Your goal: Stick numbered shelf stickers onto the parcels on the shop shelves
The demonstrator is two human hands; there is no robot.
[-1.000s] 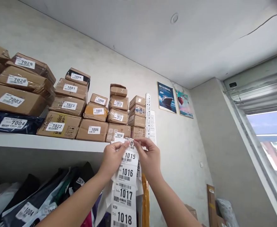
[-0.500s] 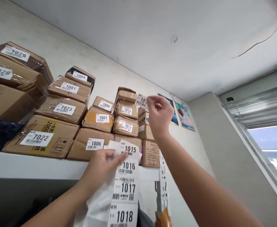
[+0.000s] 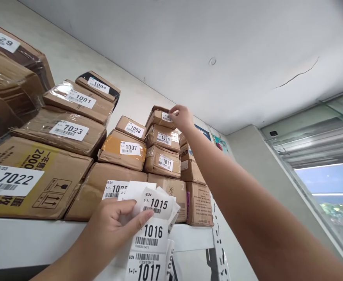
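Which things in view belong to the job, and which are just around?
In use:
- left hand, gripping label strip
- right hand, fingertips at small label
- top box behind that label

Just around:
- box 7022
- wall poster
- window
- ceiling disc

2 hands (image 3: pixel 113 220) (image 3: pixel 183 117) (and 2 posters (image 3: pixel 203 132) (image 3: pixel 224 146)).

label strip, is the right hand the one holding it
No. The left hand holds the label strip, while the right hand is up at the top box, above box 1013.
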